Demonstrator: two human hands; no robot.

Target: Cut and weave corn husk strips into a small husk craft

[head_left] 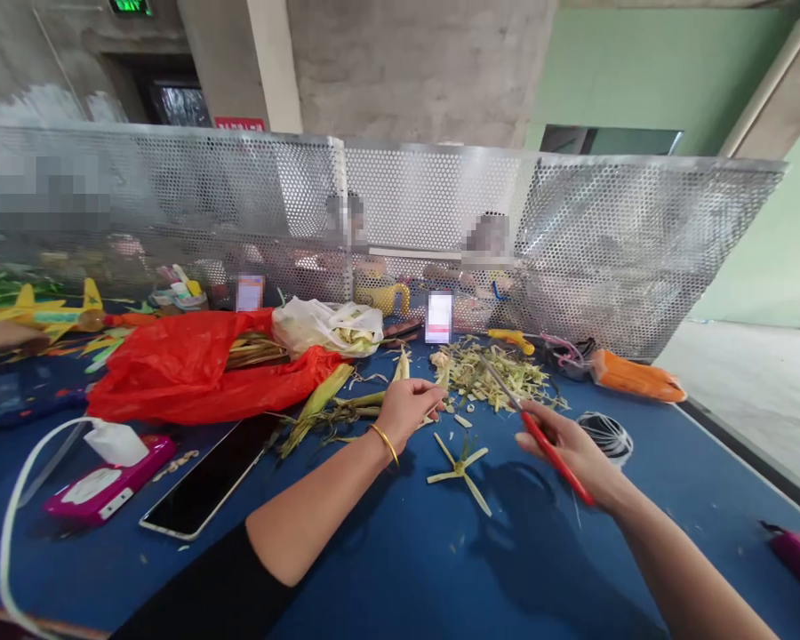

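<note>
My left hand [410,407], with a gold bangle at the wrist, is pinched around a pale strip of corn husk [443,369] that rises from the fingertips. In my right hand [573,440] is a pair of red-handled scissors [552,455], seen edge-on, the grey blades pointing to the far left. Past the blades lies a heap of husk scraps [490,372]. On the blue table between my forearms rests a star-like piece of pale husk strips [460,467]. Longer husks [320,404] lie to the left of my left hand.
Left are a red plastic bag [173,364], a white bag [326,324], a dark phone [210,480] and a purple power strip [107,484] with a white cable. Right are a wire coil [606,437] and an orange packet [636,375]. A perforated metal screen [433,196] stands behind. Another person's hand [4,342] shows far left.
</note>
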